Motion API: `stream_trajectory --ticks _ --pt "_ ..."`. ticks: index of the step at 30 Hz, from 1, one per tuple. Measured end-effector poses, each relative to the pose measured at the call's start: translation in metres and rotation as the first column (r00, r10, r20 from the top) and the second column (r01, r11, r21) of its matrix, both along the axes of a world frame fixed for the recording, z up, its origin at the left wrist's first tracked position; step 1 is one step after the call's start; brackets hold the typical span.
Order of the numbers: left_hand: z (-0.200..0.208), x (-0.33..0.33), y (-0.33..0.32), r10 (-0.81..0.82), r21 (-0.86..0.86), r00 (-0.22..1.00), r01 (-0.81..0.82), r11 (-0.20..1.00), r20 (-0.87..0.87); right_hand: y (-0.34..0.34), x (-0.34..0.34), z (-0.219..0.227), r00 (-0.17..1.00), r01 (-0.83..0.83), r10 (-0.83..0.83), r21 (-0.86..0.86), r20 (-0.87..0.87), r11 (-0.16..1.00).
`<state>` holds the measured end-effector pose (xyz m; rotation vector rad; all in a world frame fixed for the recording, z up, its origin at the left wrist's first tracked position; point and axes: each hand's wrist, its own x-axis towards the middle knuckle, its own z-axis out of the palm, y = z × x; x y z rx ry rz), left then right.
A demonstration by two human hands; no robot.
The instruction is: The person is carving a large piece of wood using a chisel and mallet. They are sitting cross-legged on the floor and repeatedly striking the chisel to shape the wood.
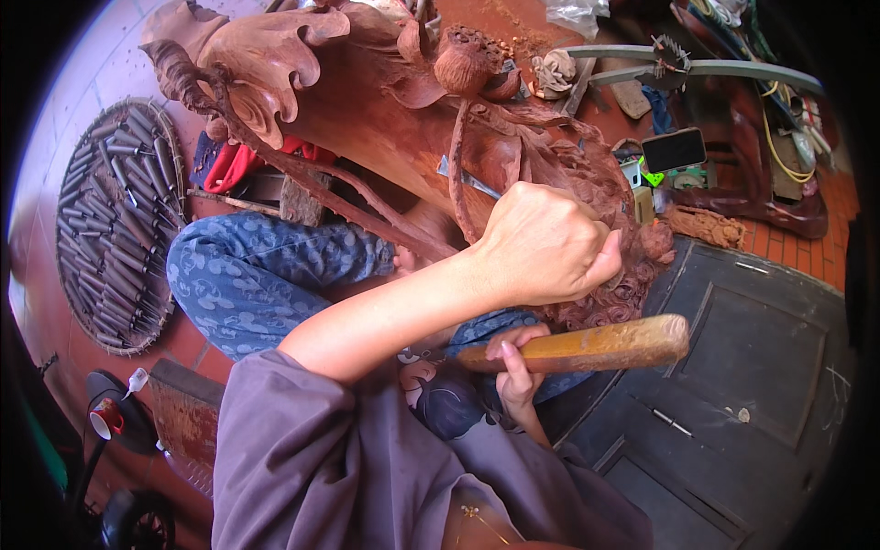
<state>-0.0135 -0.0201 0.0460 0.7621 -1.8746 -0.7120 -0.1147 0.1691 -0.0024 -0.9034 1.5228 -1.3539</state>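
Observation:
My left arm reaches across to a large reddish-brown wood carving (385,137). My left hand (545,243) is closed in a fist, and a chisel (472,181) runs out from behind it, its flat metal blade pointing up-left toward the carving. The chisel's handle is hidden by the fist. Below it, my right hand (518,371) wraps around a yellowish-brown wooden mallet (605,350), a thick bar whose blunt end points right. The mallet lies apart from the chisel, above my lap. Swirling carved detail (587,174) surrounds the left fist.
At left a round woven tray (170,302) holds many dark-handled tools (110,229). A dark panelled board (733,367) lies at right. A phone (675,148), a metal-armed frame (733,71) and wood pieces stand far right. A red cup (105,419) is at lower left.

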Motion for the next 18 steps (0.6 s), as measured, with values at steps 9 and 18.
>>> stream_trajectory --ticks 9,18 --pt "0.003 0.005 -0.002 -0.014 0.004 1.000 0.014 1.000 -0.005 0.000 -0.005 0.001 0.991 -0.107 0.119 0.157 -0.068 0.982" --pt "0.001 0.012 -0.005 -0.027 0.014 1.000 0.027 1.000 0.009 0.000 -0.003 -0.003 0.998 -0.058 0.055 0.122 0.021 0.991"
